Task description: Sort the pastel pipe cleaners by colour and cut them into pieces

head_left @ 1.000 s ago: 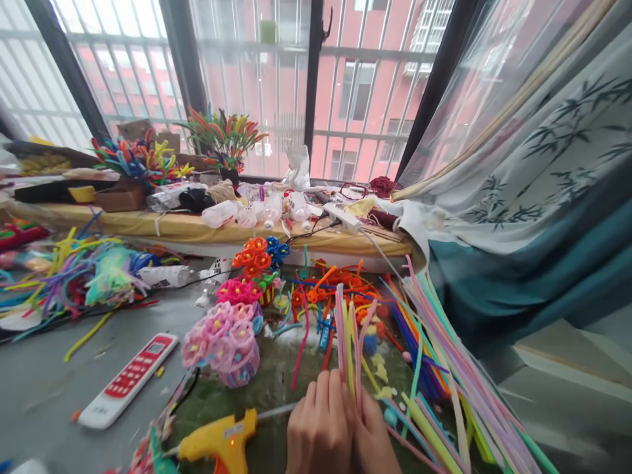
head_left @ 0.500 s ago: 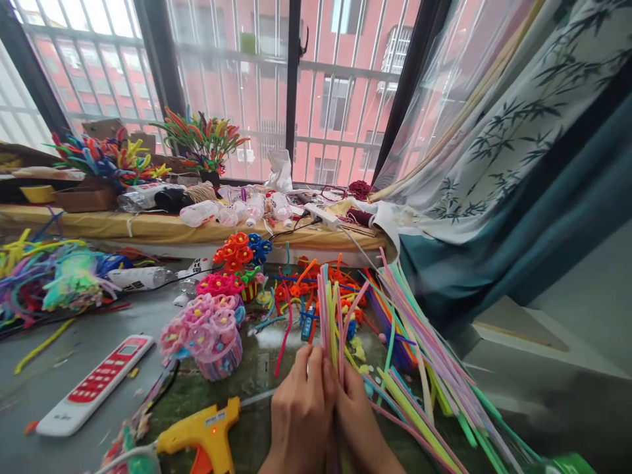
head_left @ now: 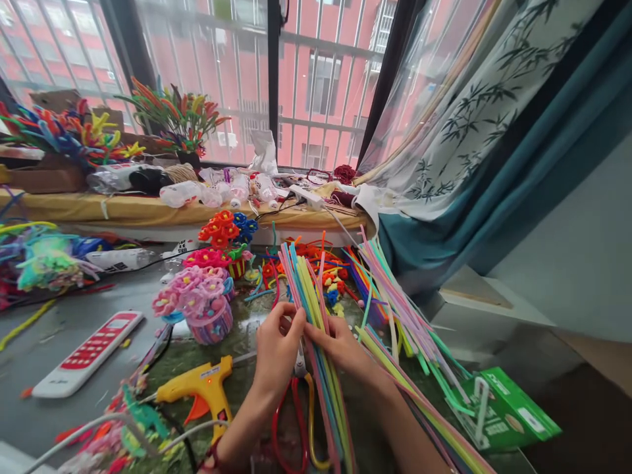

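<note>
A bundle of long pink, blue and yellow pipe cleaners [head_left: 316, 309] stands tilted in front of me. My right hand [head_left: 340, 345] is closed around it from the right, thumb across the front. At its left edge my left hand [head_left: 279, 342] is closed in a pinch on the pink stems; the fingertips are partly hidden. Red-and-yellow-handled scissors [head_left: 297, 415] lie just below, between my forearms. A yellow glue gun [head_left: 205, 392] with a lit red light rests left of my left forearm. More loose pipe cleaners [head_left: 419, 401] lie to the right of my right hand.
Pink pipe-cleaner flowers in a pot [head_left: 210, 316] stand at left, near a white remote control [head_left: 91, 355]. A green box [head_left: 518, 408] sits at right. Bottles [head_left: 180, 193] and a power strip [head_left: 307, 195] lie on the window ledge [head_left: 133, 210]. Cables cross the table.
The view has tilted down and shifted right, revealing the scissors and green box. The bundle now leans left and spreads wider; my left hand has moved from clasping to pinching its left edge.
</note>
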`<state>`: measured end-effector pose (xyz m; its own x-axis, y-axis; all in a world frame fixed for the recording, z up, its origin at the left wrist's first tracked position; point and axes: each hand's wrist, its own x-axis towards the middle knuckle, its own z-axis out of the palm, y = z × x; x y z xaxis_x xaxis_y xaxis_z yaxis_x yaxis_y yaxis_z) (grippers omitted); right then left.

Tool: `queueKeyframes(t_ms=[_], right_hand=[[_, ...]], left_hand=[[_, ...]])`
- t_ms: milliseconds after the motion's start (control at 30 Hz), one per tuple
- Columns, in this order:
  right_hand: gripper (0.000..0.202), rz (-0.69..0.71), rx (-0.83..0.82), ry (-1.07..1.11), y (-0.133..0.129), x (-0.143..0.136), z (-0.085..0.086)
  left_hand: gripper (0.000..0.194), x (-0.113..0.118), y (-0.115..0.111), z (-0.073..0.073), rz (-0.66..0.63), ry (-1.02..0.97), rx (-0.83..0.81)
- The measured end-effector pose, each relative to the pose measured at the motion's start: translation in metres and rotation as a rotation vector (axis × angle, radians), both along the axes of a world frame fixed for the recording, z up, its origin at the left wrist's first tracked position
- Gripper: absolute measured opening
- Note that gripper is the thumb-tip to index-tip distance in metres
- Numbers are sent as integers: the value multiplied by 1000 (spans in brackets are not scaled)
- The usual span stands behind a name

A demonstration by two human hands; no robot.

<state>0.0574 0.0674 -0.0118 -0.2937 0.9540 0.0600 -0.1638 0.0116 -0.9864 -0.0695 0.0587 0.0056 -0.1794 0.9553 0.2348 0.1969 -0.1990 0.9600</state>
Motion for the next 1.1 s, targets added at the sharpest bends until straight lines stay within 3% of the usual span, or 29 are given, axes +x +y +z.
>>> queueKeyframes(t_ms=[267, 733, 1100], right_hand=[[39, -25, -53, 33, 1, 5, 6], [42, 83, -105, 52, 4, 13, 4], [46, -65, -60, -139, 6, 15, 3]], left_hand=[[29, 1, 4, -3, -110, -218, -48], [22, -6, 6, 0, -219, -214, -141], [24, -11, 12, -5, -84, -184, -139]])
